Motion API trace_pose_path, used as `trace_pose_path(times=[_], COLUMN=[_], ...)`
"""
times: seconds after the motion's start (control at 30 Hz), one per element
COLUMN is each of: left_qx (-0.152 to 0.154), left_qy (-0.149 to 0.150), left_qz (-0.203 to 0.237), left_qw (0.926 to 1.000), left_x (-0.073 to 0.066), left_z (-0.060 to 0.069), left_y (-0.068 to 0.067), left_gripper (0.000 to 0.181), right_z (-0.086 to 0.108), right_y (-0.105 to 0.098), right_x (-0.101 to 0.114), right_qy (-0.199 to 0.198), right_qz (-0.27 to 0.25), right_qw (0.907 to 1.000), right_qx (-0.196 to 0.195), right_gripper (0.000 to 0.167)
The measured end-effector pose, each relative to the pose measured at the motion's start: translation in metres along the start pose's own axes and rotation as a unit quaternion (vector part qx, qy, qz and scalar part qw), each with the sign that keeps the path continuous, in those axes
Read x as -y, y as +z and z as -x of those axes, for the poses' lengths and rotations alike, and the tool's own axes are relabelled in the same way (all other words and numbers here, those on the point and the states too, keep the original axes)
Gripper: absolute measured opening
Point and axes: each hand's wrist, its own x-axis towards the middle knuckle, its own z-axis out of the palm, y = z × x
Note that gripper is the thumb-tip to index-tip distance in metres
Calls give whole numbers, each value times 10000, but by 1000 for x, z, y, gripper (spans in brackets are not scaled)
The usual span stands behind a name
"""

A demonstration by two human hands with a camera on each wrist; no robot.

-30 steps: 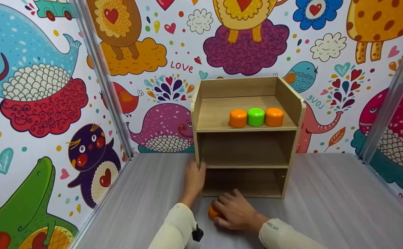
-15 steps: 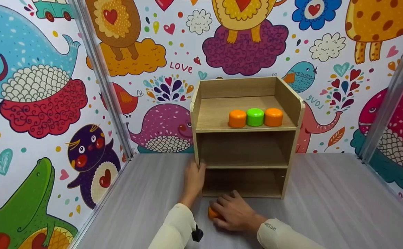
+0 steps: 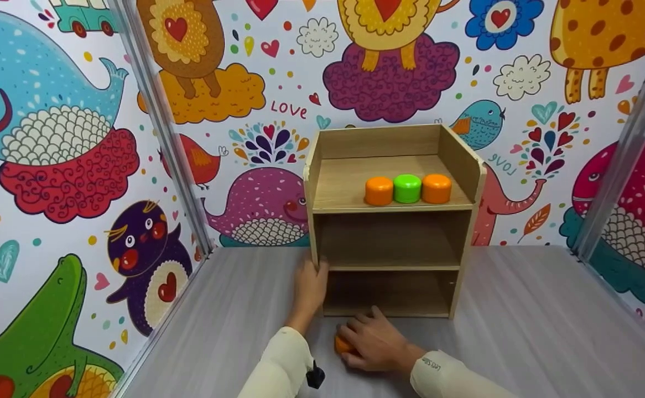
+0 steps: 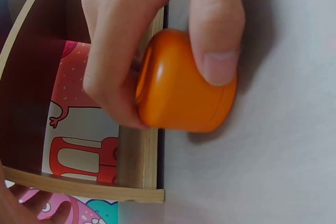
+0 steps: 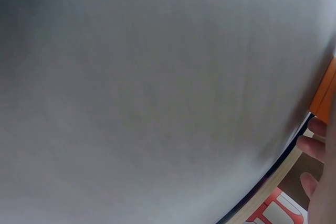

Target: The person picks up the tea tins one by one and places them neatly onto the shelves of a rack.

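On the table just in front of the small wooden shelf unit, my right hand grips a small round orange plastic container. Thumb and fingers clasp it from opposite sides in the left wrist view, and a thin seam runs near its base. Most of it is covered by the hand in the head view. My left hand holds the front edge of the unit's left side panel, low down. On the unit's top shelf stand an orange container, a green container and another orange container in a row.
Below the top shelf are a middle shelf and a bottom compartment, both facing me. The grey table reaches to printed walls at the back and sides. A small black object hangs at the left sleeve.
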Motion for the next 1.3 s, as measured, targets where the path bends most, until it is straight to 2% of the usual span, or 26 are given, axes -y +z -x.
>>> trace_pose_path(times=[0.17,0.53,0.77,1.0,1.13,1.3], left_qx=[15,57,135,87,86,92], left_qy=[-71,53,-142,70,24,-4], left_qz=[115,244,164,256,315,429], left_qw=[9999,9997,9997,9996,9995,9990], left_x=[0,0,0,1,2,2], left_z=[0,-2,1,1,2,2], left_y=[1,1,2,4,3,1], left_gripper=[32,27,31,34,35,33], right_z=[1,-2,1,2,2,1], right_y=[2,1,3,5,6,5], right_x=[-1,-2,-1,-3,-2,-2], right_qy=[-48,0,-48,-70,-101,-156], right_qz=[77,163,282,93,26,83], right_qw=[10000,9999,9996,9999,9999,9998], right_qx=[-18,-58,-56,-104,24,-26], right_gripper=[47,42,44,41,42,43])
